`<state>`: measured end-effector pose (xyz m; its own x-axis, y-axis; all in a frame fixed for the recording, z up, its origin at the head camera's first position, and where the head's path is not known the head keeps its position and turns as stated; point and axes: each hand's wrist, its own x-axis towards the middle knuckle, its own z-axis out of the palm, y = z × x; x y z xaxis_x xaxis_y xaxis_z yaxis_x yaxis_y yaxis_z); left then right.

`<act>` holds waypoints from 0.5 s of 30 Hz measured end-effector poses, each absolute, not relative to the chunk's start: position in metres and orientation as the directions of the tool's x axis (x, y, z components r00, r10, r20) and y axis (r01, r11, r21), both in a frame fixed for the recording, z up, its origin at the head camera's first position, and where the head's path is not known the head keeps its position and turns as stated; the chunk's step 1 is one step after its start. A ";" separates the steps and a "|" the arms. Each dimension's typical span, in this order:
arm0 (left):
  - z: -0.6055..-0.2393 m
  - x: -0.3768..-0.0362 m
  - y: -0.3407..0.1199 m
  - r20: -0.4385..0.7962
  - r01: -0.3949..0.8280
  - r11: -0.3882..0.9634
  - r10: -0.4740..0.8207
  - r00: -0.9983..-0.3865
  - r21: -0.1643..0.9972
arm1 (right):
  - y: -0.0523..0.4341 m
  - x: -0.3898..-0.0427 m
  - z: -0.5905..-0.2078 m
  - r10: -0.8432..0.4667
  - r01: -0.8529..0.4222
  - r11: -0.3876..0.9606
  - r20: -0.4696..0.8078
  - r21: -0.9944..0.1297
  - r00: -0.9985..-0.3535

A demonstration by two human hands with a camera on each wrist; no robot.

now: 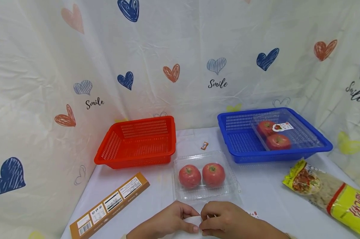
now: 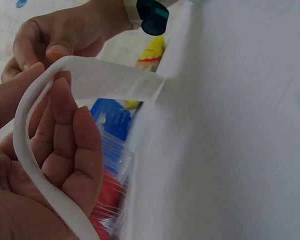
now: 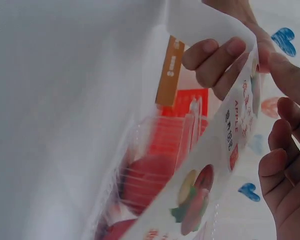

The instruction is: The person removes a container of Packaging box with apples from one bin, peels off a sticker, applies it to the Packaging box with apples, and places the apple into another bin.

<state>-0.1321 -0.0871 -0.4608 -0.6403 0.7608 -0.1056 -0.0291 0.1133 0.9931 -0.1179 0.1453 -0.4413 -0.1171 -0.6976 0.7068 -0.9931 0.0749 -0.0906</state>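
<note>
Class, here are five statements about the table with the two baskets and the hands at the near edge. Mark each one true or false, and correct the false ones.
1. The red basket holds a clear box of fruit. False: it holds nothing; the boxed fruit is in the blue basket.
2. The clear box on the table holds two red fruits. True.
3. The left hand and right hand hold a strip of labels between them. True.
4. The brown box lies right of the hands. False: it lies to their left.
5. The yellow packet lies inside the blue basket. False: it lies on the table.
</note>
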 end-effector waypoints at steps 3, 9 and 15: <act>-0.461 -0.132 -0.088 -0.131 -0.097 0.090 0.786 -0.604 0.991 | 0.142 -0.120 -0.442 -0.695 -0.996 0.057 0.713 -0.070 -0.090; -0.461 -0.135 -0.093 -0.229 -0.224 0.123 0.806 -0.547 0.967 | 0.142 -0.121 -0.445 -0.709 -0.992 0.059 0.694 -0.111 -0.120; -0.466 -0.137 -0.094 -0.229 -0.295 0.078 0.821 -0.523 0.952 | 0.142 -0.122 -0.449 -0.740 -0.990 0.053 0.661 -0.132 -0.127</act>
<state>-0.1372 -0.0943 -0.4659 -0.5227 0.8212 -0.2289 -0.2949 0.0778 0.9524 -0.1218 0.1425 -0.4487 -0.1273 -0.7396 0.6609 -0.9899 0.0527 -0.1317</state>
